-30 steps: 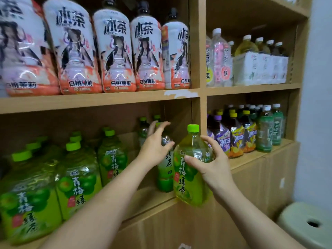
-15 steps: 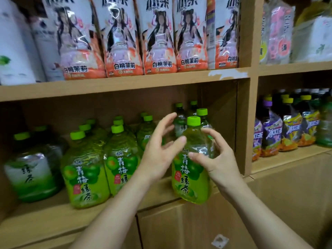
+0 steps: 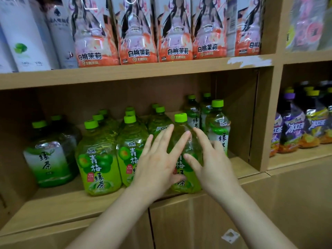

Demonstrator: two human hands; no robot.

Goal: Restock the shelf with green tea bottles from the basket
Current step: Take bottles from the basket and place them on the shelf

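A green tea bottle (image 3: pixel 181 139) with a light green cap stands upright at the front edge of the wooden shelf (image 3: pixel 59 209), in the lower compartment. Both hands are in front of it. The left hand (image 3: pixel 158 164) lies flat against the bottle's left side, its fingers (image 3: pixel 161 139) spread and straight, the thumb touching the label low down. The right hand (image 3: pixel 213 164) is at the bottle's right side, fingers (image 3: pixel 202 139) stretched out and loose; neither hand is closed around the bottle. Just left of this bottle stand more of the same green bottles (image 3: pixel 98 159) in rows reaching to the back of the compartment. Right of it, near the compartment's side wall, are slimmer green-capped bottles (image 3: pixel 218 128). On the board above the bottle stands a row of large peach-labelled bottles (image 3: pixel 136 33).
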